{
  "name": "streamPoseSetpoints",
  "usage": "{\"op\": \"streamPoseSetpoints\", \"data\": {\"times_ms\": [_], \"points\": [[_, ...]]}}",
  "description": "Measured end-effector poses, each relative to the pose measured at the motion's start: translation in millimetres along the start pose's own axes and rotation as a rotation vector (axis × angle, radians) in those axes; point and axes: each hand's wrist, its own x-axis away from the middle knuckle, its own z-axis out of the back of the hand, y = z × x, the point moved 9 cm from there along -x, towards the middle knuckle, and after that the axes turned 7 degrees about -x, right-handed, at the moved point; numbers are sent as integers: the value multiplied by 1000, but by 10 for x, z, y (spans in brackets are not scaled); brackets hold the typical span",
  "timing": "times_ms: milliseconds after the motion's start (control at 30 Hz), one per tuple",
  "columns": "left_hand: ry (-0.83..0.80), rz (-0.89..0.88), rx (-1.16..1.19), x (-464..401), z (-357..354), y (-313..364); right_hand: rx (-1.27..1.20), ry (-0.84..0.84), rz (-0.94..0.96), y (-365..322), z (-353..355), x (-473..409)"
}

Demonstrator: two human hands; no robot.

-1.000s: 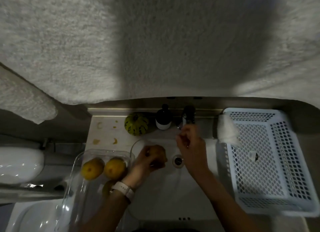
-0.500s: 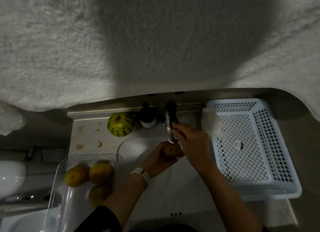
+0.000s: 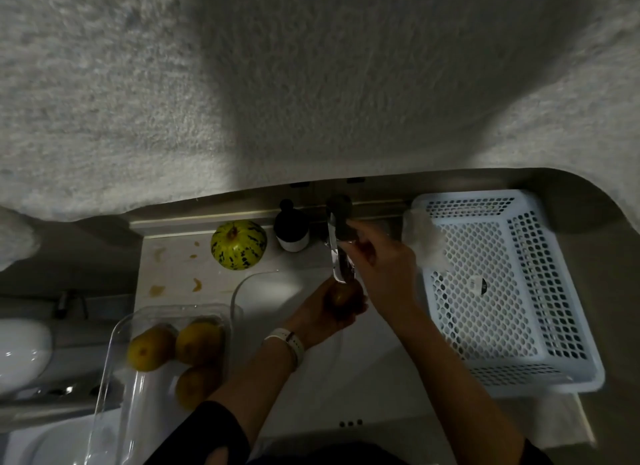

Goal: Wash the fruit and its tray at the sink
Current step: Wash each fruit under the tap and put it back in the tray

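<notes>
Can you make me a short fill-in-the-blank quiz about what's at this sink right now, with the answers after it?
1. The left hand holds one fruit under the ____.
2. The clear tray holds ____ yellow fruits.
3. The right hand is on the faucet, and to its right stands a white ____ with holes.
4. The striped squash sits on the counter, left of the dark ____.

Answers: faucet; three; basket; bottle

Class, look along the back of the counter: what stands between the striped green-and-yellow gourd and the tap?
In the head view, a dark bottle with a white base stands between the gourd and the tap; nothing else.
</notes>
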Motion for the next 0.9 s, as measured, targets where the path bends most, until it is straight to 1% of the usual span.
{"op": "streamPoseSetpoints", "data": {"times_ms": [100,167,200,333,500,600,733,800,900], "points": [[12,-13,23,-10,-27,11,-158,87,-233,320,-24,231],[20,-22,0,-17,-49,19,-206,152,-369,559,-91,464],[17,-32,-15,-23,-74,29,-207,145,-433,671,-176,581],[53,-55,-61,-61,-125,40,-257,-66,-674,955,-686,955],[191,-12,-31,-109,83,-10,-191,-128,-753,1049,-908,997],[272,-24,-40,-143,206,18,-217,-56,-855,1118,-959,970],[357,-142,-277,-168,339,128,-319,122,-966,1155,-924,973],[391,-196,-398,-153,357,154,-347,134,-1008,1189,-939,1000],[476,-282,-486,-165,384,154,-352,166,-1032,1211,-928,1046]]}}
